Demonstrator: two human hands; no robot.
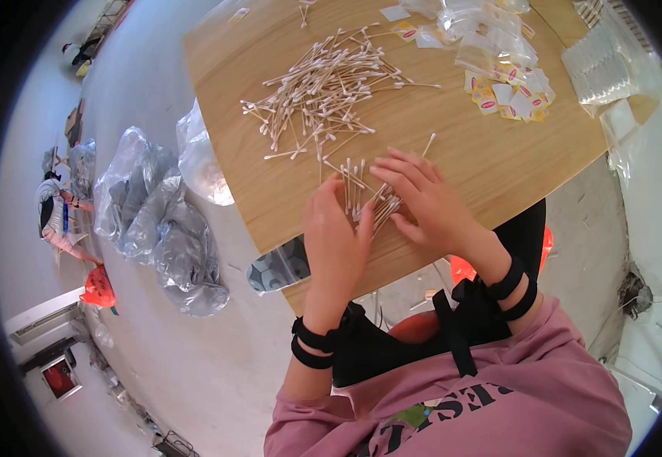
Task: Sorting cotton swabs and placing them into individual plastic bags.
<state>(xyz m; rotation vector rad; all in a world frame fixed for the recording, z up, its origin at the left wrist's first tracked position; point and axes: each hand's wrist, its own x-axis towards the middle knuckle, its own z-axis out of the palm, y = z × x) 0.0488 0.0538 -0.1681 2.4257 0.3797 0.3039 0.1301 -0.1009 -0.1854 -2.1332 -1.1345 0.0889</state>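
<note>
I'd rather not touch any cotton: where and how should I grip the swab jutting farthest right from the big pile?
Probably by the exposed shaft of that swab, short of its outer cotton tip, coming from above and the right: the shaft is thin and sticks out sideways, while the pile lies on its left.

Two hands (336,236), one large swab heap (323,87), four black wristbands (507,280), one table (521,156)

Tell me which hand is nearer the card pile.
Right. The right hand is below and left of the card pile in the picture; the left hand is farther that way.
</note>
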